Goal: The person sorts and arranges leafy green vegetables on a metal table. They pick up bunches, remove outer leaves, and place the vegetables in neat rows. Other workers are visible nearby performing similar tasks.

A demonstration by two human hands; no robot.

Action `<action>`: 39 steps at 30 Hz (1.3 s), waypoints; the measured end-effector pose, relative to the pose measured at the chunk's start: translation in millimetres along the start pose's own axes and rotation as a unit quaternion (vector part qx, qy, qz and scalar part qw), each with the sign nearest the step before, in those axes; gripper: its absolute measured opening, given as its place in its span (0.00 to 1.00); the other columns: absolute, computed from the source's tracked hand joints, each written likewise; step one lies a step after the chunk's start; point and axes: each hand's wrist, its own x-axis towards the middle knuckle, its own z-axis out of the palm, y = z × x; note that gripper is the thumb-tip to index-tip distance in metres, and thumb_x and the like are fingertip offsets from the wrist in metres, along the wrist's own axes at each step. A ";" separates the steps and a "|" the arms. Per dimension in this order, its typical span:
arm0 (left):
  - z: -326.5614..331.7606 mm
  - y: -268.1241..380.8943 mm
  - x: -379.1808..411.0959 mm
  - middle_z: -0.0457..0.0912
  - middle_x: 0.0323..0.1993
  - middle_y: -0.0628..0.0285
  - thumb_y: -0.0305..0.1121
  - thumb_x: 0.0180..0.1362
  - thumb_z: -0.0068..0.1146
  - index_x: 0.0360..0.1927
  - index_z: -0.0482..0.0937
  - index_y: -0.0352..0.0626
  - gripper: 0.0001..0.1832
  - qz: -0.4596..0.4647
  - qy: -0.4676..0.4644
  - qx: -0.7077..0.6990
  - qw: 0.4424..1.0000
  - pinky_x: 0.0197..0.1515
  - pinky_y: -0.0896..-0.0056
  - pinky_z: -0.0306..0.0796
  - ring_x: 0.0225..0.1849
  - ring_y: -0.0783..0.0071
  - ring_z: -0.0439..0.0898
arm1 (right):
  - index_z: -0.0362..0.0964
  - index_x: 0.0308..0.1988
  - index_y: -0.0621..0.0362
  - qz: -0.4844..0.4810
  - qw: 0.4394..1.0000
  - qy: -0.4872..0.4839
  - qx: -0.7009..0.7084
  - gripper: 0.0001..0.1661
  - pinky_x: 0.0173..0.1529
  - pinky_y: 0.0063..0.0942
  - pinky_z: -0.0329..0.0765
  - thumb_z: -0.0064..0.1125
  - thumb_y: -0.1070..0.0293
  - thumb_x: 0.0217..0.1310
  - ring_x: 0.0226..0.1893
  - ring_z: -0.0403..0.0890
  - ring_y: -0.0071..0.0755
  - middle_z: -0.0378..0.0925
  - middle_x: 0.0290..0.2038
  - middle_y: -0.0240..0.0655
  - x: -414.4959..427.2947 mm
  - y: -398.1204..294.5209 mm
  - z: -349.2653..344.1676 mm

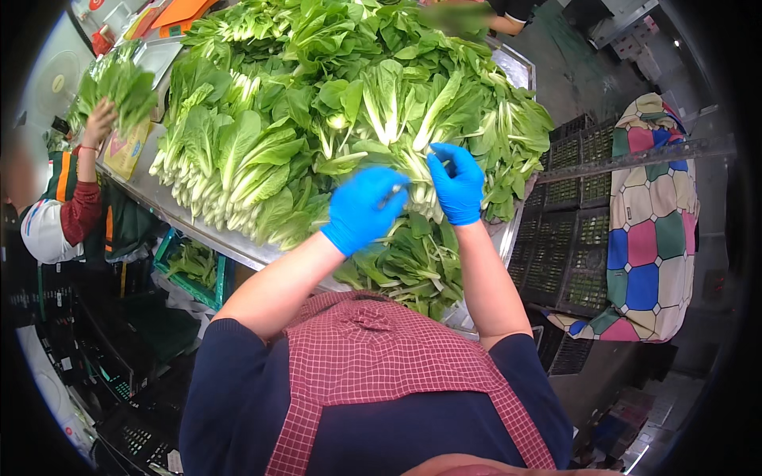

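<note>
A large heap of leafy greens with pale stems (pixel 262 149) covers the metal table (pixel 202 229). My left hand (pixel 366 205), in a blue glove, is blurred over the front of the heap; its fingers are curled, and whether they hold anything cannot be told. To its right, my right hand (pixel 457 181), gloved in blue too, touches the base of a leafy green (pixel 439 110) with thumb and forefinger near the stem end. Between the hands lie more pale stems. Below them, loose leaves (pixel 417 262) are piled at the table's near side, close to my checked apron.
At the left, a co-worker's hand (pixel 102 119) holds up a bunch of greens. Another person's arm (pixel 506 25) is at the far side. A green crate (pixel 220 279) with leaves stands below the table's left edge. Black crates (pixel 545 250) and a patterned cloth (pixel 649 238) are on the right.
</note>
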 end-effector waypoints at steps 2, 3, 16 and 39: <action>-9.8 -9.6 20.4 0.81 0.36 0.58 0.36 0.54 0.60 0.43 0.78 0.44 0.14 -0.142 0.039 -0.074 0.986 0.39 0.65 0.74 0.35 0.64 0.81 | 0.78 0.37 0.56 -0.042 0.999 -0.003 -0.027 0.11 0.28 0.25 0.71 0.65 0.66 0.52 0.22 0.75 0.30 0.77 0.28 0.35 8.9 -0.5 13.3; -13.5 -15.0 28.6 0.81 0.37 0.57 0.36 0.53 0.60 0.43 0.78 0.43 0.14 -0.211 0.059 -0.110 0.969 0.39 0.66 0.74 0.35 0.65 0.81 | 0.78 0.37 0.55 -0.065 0.997 -0.005 -0.041 0.11 0.28 0.27 0.72 0.64 0.64 0.53 0.22 0.76 0.32 0.78 0.27 0.37 13.6 -2.5 20.2; 7.7 -43.8 70.5 0.79 0.40 0.53 0.27 0.49 0.65 0.51 0.69 0.31 0.26 -0.410 0.102 -0.425 0.801 0.40 0.71 0.74 0.38 0.68 0.79 | 0.75 0.38 0.59 0.080 0.989 -0.087 0.085 0.16 0.30 0.22 0.75 0.69 0.66 0.49 0.26 0.78 0.23 0.79 0.27 0.32 51.1 1.0 48.1; -51.0 7.7 62.4 0.82 0.33 0.64 0.35 0.53 0.64 0.38 0.81 0.37 0.13 -0.337 0.082 -0.397 0.850 0.37 0.73 0.70 0.32 0.79 0.77 | 0.71 0.39 0.58 0.180 0.876 -0.065 0.443 0.10 0.24 0.20 0.68 0.62 0.75 0.55 0.20 0.74 0.24 0.75 0.28 0.31 13.9 -38.6 3.3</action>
